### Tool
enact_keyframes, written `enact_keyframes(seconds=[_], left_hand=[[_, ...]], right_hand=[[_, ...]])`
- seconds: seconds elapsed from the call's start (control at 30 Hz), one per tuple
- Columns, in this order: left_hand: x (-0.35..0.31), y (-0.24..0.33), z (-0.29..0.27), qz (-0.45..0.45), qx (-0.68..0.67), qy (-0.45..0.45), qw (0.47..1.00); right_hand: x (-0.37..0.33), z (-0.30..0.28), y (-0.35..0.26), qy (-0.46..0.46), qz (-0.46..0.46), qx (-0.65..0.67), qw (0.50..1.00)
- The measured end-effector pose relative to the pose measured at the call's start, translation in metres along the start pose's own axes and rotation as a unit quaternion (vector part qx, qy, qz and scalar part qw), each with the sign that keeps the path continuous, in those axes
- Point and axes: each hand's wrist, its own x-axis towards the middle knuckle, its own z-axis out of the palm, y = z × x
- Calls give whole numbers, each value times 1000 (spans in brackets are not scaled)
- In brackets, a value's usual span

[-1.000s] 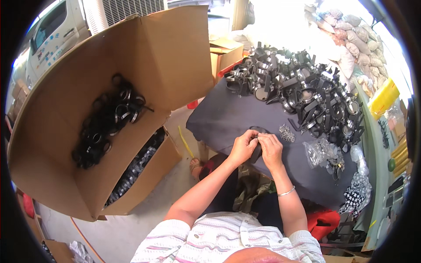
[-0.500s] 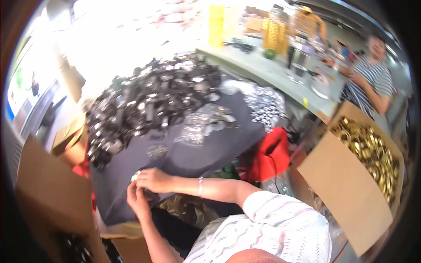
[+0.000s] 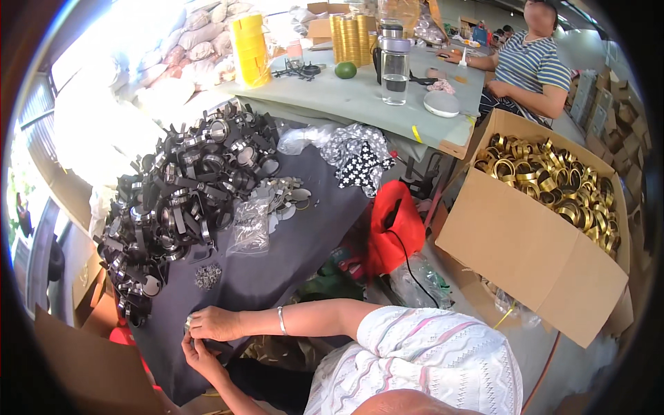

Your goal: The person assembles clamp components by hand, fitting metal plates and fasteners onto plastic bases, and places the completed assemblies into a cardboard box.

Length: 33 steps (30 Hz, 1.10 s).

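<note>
My right hand [image 3: 216, 324], a silver bangle on its wrist, is closed at the near left part of the dark cloth-covered table [image 3: 277, 266]. Just below it, my left hand [image 3: 200, 357] is also closed, its fingertips meeting the right hand's. Between them is a small shiny piece [image 3: 188, 322], mostly covered by the fingers; its kind cannot be made out. Beyond the hands lies a little heap of tiny metal parts [image 3: 207, 277]. Farther off rises a large pile of black and silver watch-like pieces [image 3: 187, 187], beside a clear plastic bag [image 3: 249, 225] and flat silvery discs [image 3: 287, 197].
An open carton [image 3: 519, 242] of gold-coloured rings [image 3: 553, 180] stands at right. A red cloth bag [image 3: 395, 228] hangs by the table's right edge. The greenish table behind [image 3: 325, 97] bears a water bottle [image 3: 395, 72] and yellow tape rolls [image 3: 250, 52]; a person in stripes [image 3: 529, 66] sits there.
The view has swung, so the carton and back table sit farther left and the picture is sharper. My hands stay together on the small piece.
</note>
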Motion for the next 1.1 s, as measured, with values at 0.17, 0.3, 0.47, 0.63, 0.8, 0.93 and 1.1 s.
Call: enact_keyframes(seconds=[0.17,0.3,0.47,0.63,0.8,0.93,1.1], left_hand=[[3,-3,14,-4,-20,-12,1000],[9,-9,-11,28,32,16,999],[-9,34,-3,15,140,63,988],[-6,16,9,81,65,48,993],[-4,0,8,80,-28,56,995],[0,-3,15,87,-50,9,995],[-9,6,6,4,-65,7,998]], right_hand=[[-5,-12,6,0,-3,-39,999],[9,3,-1,2,-3,29,1000],[9,0,-15,-34,98,52,993],[4,-12,-11,-25,79,-23,996],[1,-2,-2,-45,31,28,998],[-9,-11,3,-36,41,25,998],[2,-8,-8,-41,28,55,997]])
